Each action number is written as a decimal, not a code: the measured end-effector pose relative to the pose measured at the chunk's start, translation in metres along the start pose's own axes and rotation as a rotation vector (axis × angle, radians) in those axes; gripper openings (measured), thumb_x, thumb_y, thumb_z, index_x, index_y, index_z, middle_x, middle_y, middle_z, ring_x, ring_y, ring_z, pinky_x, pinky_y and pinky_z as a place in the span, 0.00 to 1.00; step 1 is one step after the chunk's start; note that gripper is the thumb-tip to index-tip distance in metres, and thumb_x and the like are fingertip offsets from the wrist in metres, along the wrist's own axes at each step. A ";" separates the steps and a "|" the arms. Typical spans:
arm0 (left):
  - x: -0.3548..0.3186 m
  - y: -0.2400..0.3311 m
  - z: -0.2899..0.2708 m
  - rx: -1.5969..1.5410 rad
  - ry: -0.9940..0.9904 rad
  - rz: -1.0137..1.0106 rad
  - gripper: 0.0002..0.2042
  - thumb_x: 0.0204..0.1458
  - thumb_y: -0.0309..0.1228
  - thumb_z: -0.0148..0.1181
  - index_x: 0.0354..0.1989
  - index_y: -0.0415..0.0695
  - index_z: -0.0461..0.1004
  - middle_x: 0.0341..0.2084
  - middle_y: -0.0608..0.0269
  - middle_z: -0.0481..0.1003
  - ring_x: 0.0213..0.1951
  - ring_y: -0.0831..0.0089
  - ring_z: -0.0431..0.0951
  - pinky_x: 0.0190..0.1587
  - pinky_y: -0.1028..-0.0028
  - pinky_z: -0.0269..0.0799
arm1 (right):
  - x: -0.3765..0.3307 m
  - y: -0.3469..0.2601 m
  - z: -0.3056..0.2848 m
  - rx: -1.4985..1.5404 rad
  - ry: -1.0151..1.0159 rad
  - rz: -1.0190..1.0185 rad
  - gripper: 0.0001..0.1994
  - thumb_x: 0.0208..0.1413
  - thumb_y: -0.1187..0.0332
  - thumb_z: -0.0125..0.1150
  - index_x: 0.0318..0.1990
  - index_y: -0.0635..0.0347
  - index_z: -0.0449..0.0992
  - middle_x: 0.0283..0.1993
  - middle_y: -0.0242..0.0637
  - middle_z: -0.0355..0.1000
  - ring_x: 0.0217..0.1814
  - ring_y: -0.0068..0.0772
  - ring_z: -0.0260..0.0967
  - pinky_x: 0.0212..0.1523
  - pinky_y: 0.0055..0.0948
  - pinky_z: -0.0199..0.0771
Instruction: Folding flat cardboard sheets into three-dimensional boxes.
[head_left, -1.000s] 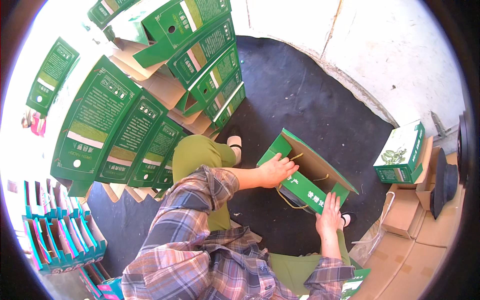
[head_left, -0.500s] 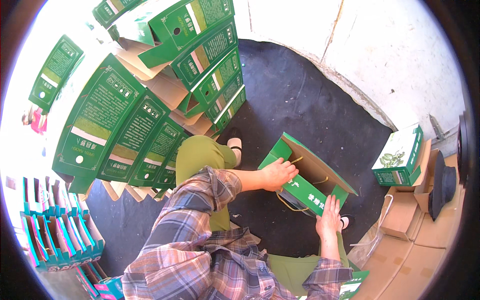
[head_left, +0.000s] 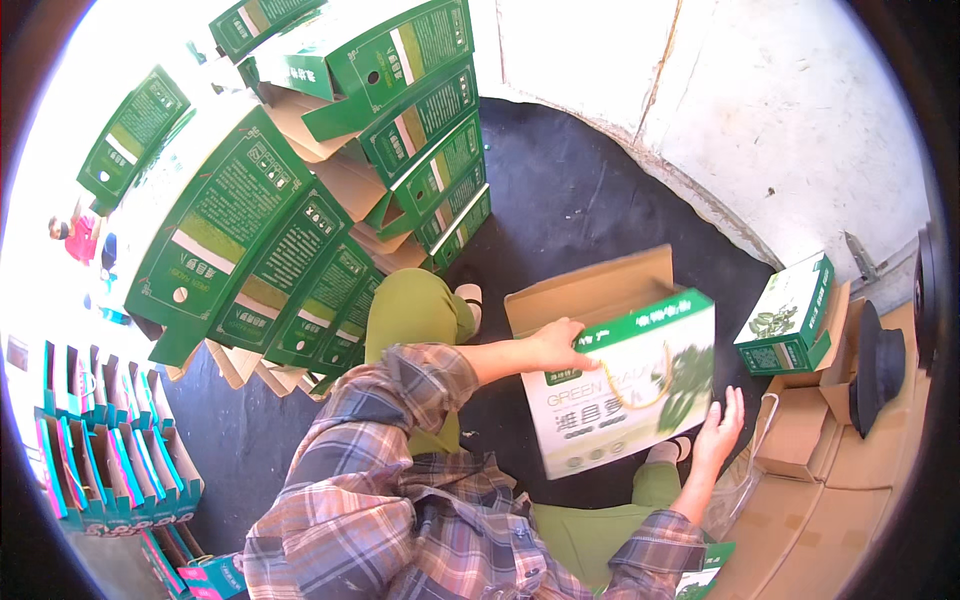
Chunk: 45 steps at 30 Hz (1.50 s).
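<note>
Both hands (head_left: 640, 390) at green carton (head_left: 625, 395) edges; dark floor (head_left: 590, 200) beyond.

one open gift box (head_left: 625, 385), one small green box (head_left: 790, 315), two hands (head_left: 555, 345)

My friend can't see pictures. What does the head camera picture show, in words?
A person in a plaid shirt and green trousers stands a green and white gift box upright on a dark floor, left hand on its open top edge and right hand open beside its lower right corner. Folded green boxes are stacked to the left, and brown cartons sit to the right.
</note>
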<state>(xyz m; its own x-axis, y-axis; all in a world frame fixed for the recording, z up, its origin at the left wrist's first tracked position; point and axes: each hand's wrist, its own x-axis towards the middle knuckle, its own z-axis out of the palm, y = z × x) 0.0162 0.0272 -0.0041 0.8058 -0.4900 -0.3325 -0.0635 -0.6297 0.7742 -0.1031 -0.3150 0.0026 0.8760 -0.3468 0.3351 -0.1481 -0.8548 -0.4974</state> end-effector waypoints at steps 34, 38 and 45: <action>-0.518 -0.009 -0.475 -0.868 1.386 0.236 0.15 0.60 0.36 0.47 0.44 0.36 0.73 0.36 0.50 0.79 0.36 0.60 0.80 0.42 0.62 0.79 | 0.007 -0.017 0.025 0.407 -0.335 0.206 0.18 0.57 0.72 0.56 0.56 0.61 0.71 0.59 0.44 0.68 0.60 0.42 0.65 0.62 0.36 0.62; -0.532 -0.042 -0.486 -1.191 1.408 0.362 0.14 0.60 0.37 0.45 0.44 0.41 0.73 0.39 0.50 0.78 0.40 0.57 0.79 0.46 0.53 0.77 | 0.007 -0.018 0.031 0.386 -0.378 0.169 0.18 0.57 0.72 0.56 0.56 0.61 0.71 0.59 0.44 0.68 0.60 0.42 0.65 0.62 0.36 0.62; -0.516 -0.039 -0.485 -1.231 1.475 0.332 0.14 0.62 0.35 0.43 0.45 0.41 0.72 0.39 0.52 0.78 0.40 0.60 0.79 0.48 0.53 0.77 | 0.005 -0.020 0.024 0.363 -0.375 0.135 0.18 0.57 0.71 0.56 0.56 0.62 0.71 0.58 0.44 0.68 0.61 0.41 0.65 0.62 0.35 0.63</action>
<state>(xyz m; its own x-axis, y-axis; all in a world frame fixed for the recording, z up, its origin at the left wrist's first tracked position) -0.1117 0.5968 0.3988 0.6744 0.7382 0.0147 -0.4392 0.3851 0.8117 -0.0849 -0.2903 -0.0046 0.9738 -0.2259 -0.0267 -0.1609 -0.6010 -0.7829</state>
